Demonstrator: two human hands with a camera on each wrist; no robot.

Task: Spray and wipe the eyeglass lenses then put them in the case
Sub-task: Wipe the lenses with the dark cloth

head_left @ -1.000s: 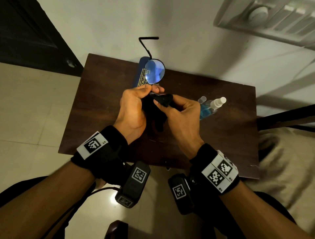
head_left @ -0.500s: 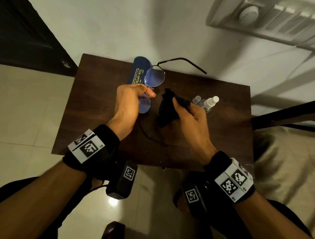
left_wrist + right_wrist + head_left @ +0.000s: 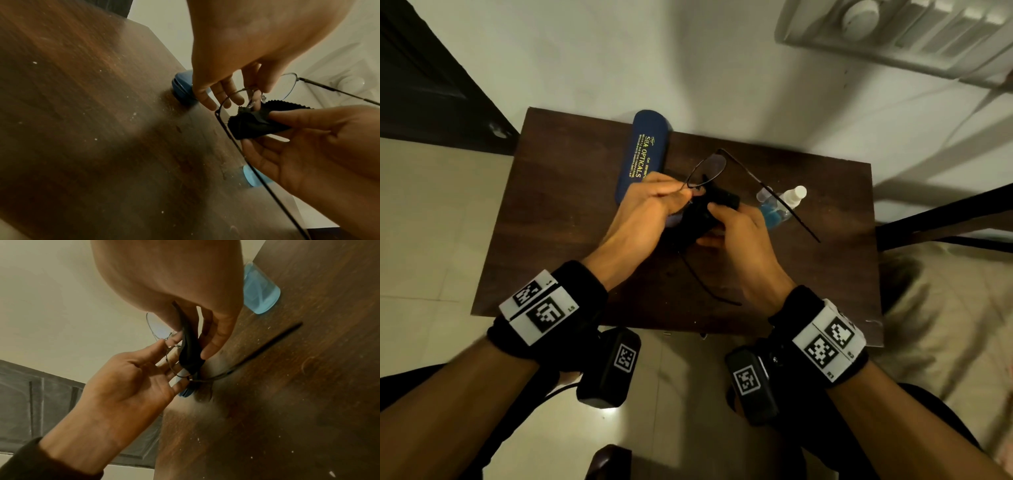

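Wiping is the step in hand: at frame centre, above the table (image 3: 571,219), the left hand (image 3: 650,212) pinches the glasses (image 3: 707,169) at the bridge while the right hand (image 3: 736,236) clasps the cloth (image 3: 702,216) round one lens. Next, probably the other lens, then the closed case (image 3: 645,150) at upper centre

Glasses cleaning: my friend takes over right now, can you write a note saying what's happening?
Left hand pinches the glasses at the bridge, above the table.
Right hand pinches the black cloth folded over one lens.
Case lies shut on the table; spray bottle lies beside the hands.
Done: wiping is under way; spraying cannot be told.
Left: finish wiping both lenses, fold the arms, open the case, put the glasses in.
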